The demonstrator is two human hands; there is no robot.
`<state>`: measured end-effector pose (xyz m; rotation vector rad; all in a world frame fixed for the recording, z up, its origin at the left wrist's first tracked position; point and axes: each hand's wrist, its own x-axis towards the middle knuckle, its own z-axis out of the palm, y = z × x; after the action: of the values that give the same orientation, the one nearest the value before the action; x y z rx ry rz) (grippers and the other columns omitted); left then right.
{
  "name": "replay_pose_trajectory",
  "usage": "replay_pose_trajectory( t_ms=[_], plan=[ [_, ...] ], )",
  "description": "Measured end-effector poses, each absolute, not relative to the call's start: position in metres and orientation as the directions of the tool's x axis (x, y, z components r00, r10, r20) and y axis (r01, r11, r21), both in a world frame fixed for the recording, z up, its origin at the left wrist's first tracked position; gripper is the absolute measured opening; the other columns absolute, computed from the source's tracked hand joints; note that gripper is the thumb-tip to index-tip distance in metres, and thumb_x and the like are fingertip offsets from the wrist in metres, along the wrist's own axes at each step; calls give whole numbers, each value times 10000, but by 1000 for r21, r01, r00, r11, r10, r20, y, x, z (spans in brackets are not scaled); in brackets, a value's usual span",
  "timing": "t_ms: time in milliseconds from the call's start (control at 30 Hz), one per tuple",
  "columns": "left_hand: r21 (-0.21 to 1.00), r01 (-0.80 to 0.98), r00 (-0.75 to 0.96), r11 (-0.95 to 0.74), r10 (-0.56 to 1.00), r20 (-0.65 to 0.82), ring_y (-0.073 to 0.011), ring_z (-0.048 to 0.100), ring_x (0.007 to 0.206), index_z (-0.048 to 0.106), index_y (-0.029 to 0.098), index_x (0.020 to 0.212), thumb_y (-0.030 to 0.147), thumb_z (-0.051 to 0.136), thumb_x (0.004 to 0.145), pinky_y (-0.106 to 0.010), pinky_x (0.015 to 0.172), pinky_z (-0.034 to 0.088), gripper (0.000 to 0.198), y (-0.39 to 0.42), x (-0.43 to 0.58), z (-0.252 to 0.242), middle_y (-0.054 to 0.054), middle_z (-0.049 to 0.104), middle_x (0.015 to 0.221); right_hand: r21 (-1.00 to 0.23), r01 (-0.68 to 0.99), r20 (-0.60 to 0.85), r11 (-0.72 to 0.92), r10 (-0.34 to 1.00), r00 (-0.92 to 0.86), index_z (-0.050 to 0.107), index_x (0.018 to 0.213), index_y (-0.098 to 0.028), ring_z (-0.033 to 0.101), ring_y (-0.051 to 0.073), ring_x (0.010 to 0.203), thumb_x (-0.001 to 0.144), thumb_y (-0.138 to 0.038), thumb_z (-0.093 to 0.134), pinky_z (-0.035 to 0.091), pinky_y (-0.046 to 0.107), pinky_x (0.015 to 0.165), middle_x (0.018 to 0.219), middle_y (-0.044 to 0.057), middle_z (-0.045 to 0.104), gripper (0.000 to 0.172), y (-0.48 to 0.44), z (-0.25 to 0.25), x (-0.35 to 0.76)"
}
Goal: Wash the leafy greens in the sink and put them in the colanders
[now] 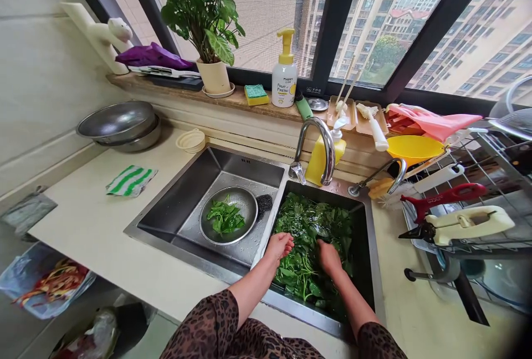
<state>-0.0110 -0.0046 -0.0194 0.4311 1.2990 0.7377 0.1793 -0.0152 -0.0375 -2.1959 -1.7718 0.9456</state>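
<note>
Leafy greens (305, 278) float in water across the right sink basin (376, 270). My left hand (280, 246) is just above them by the divider, its fingers curled closed; whether anything is inside I cannot make out. Among the leaves, my right hand (330, 257) dips into the water, and its fingers are hidden. In the left basin (166, 223) stands a metal strainer bowl (250, 209) with a small heap of picked greens (225, 216) in it. A dark mesh scrubber or drain piece (264, 205) lies beside the bowl.
A curved faucet (331, 148) rises behind the divider, next to a yellow bottle (316, 159). On the right, a wire dish rack (494, 154) carries red-handled scissors (444, 198) and other tools. A striped cloth (132, 180) and metal bowls (120, 123) occupy the left counter.
</note>
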Motion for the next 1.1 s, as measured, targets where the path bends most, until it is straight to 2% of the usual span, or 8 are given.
replay_pose_trajectory(
  t_ms=[100, 200, 367, 467, 633, 733, 900, 1100],
  plan=[
    [663, -236, 86, 711, 694, -714, -52, 449, 435, 569, 143, 685, 435, 634, 652, -174, 467, 311, 301, -4, -10, -18, 20, 558, 559, -427, 870, -435, -246, 899, 41, 617, 618, -184, 601, 208, 672, 636, -72, 495, 356, 272, 599, 620, 75, 630, 166, -10, -35, 186],
    [716, -106, 119, 690, 724, -680, -74, 448, 455, 588, 149, 680, 396, 629, 649, -196, 492, 319, 252, -5, -7, -16, 13, 566, 564, -470, 855, -391, -218, 920, 20, 622, 682, -183, 581, 184, 698, 696, -129, 450, 354, 255, 611, 677, 57, 635, 181, 1, -22, 194],
    [904, 360, 362, 232, 858, -365, -175, 528, 695, 674, 213, 705, 176, 647, 595, -287, 710, 376, 119, -17, -2, -17, -12, 590, 676, -666, 716, -402, -207, 909, -112, 556, 555, -172, 423, 113, 510, 713, -367, 497, 274, 220, 490, 492, -36, 482, 258, -1, -4, 197],
    [844, 536, 483, 12, 816, -318, -227, 517, 856, 695, 284, 773, 99, 632, 579, -321, 798, 359, 275, -27, -2, -20, -31, 571, 781, -688, 679, -475, -256, 866, -154, 526, 488, -164, 351, 81, 485, 591, -316, 614, 230, 209, 469, 452, -65, 418, 204, -15, -7, 189],
    [708, 700, 495, -92, 777, -388, -250, 477, 942, 673, 232, 640, 151, 623, 626, -340, 808, 355, 96, -30, 0, -17, -50, 549, 839, -757, 559, -558, -338, 779, -286, 473, 453, -163, 296, 57, 451, 558, -303, 626, 205, 200, 447, 419, -85, 346, 233, -29, -20, 174],
    [749, 660, 452, -51, 823, -343, -214, 502, 886, 667, 198, 655, 170, 636, 618, -314, 779, 368, 56, -20, 1, -12, -37, 582, 842, -782, 354, -598, -513, 777, -196, 462, 503, -173, 241, 45, 395, 609, -425, 594, 169, 200, 405, 411, -93, 324, 304, -27, -14, 174],
    [957, 231, 75, 177, 977, -199, -141, 547, 670, 657, 139, 779, 239, 553, 733, -247, 639, 412, 151, -4, -1, 1, -38, 624, 723, -754, -191, -637, -629, 770, -21, 495, 659, -181, 229, 26, 359, 616, -547, 619, 136, 178, 368, 476, -87, 410, 389, -22, 17, 180],
    [933, 352, 77, -80, 995, 57, -113, 509, 575, 675, 162, 680, 271, 618, 716, -222, 563, 381, 128, -14, 1, 25, -20, 607, 638, -748, -264, -590, -609, 792, -156, 620, 817, -175, 547, 104, 615, 642, -501, 657, 398, 199, 514, 756, 24, 640, 371, -25, 32, 151]
  ],
)
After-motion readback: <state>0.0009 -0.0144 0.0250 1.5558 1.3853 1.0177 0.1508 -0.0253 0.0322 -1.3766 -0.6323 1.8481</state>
